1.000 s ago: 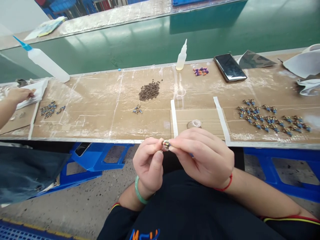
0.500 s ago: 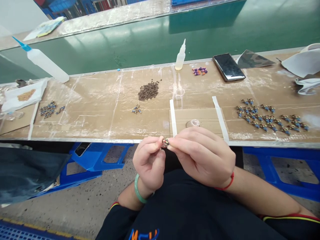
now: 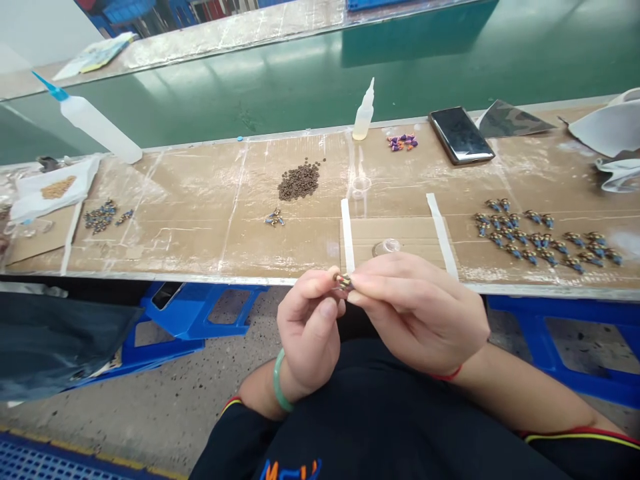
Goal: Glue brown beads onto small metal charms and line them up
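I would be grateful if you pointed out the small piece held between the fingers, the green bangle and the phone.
Small held piece [image 3: 343,282], head view, on its middle.
Green bangle [image 3: 277,381], head view, on the band's outer side.
Phone [image 3: 461,135], head view, on its dark screen.

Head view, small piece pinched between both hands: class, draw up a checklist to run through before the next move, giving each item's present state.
1. Small piece pinched between the fingertips of the left hand and right hand: ok.
2. How the piece's parts sit: cannot tell, too small and partly covered.
3. Small squeeze bottle upright on the bench: ok.
4. Brown beads in one heap, apart from the hands: ok.
5. Blue-and-gold pieces in loose rows at right, apart from the hands: ok.
6. Contents of the clear cup: cannot tell.
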A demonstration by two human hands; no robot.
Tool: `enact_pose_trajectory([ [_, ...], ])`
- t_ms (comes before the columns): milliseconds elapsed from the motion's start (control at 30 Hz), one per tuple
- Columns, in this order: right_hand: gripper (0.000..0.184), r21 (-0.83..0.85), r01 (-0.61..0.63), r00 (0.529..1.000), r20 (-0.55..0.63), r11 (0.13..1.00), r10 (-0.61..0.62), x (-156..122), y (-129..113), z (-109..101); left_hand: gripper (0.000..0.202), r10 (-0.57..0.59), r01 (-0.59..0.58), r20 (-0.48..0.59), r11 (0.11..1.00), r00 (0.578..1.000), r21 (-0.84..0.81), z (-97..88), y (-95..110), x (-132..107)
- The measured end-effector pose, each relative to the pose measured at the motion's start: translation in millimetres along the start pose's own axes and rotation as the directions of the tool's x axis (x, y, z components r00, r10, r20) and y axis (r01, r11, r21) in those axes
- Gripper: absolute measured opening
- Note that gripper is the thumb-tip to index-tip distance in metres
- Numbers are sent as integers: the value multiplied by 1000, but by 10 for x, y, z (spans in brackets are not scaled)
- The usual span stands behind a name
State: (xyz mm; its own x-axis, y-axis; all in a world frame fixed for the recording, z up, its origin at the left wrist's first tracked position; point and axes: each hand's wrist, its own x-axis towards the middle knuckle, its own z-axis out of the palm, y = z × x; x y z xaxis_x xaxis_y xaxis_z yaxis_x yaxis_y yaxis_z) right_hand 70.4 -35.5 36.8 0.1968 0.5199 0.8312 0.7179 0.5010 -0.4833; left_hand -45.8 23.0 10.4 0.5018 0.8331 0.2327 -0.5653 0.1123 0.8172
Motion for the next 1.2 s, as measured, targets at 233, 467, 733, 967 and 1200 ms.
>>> enact_pose_trajectory([
  [233, 17, -1, -39, 997, -67, 999, 39, -12, -53, 3, 16, 55, -58, 53, 996, 997, 64, 19, 43, 46],
  [467, 24, -113, 87, 996, 37, 990, -83, 10, -51, -136, 19, 109, -114, 39, 981, 993, 154, 19, 10, 29],
  [733, 20, -103, 26, 999, 41, 994, -21, -13, -116, -181, 16, 196, -216, 97, 937, 976, 276, 32, -11, 41],
  [967, 16, -96, -37, 999, 21, 995, 39, -11, -134, -169, 28, 341, -366, 136, 828, 930, 424, -22, -74, 9],
  [1200, 16, -138, 70, 997, 34, 988, -66, -37, -36, -182, 21, 379, -395, 139, 765, 915, 509, -51, -55, 24],
])
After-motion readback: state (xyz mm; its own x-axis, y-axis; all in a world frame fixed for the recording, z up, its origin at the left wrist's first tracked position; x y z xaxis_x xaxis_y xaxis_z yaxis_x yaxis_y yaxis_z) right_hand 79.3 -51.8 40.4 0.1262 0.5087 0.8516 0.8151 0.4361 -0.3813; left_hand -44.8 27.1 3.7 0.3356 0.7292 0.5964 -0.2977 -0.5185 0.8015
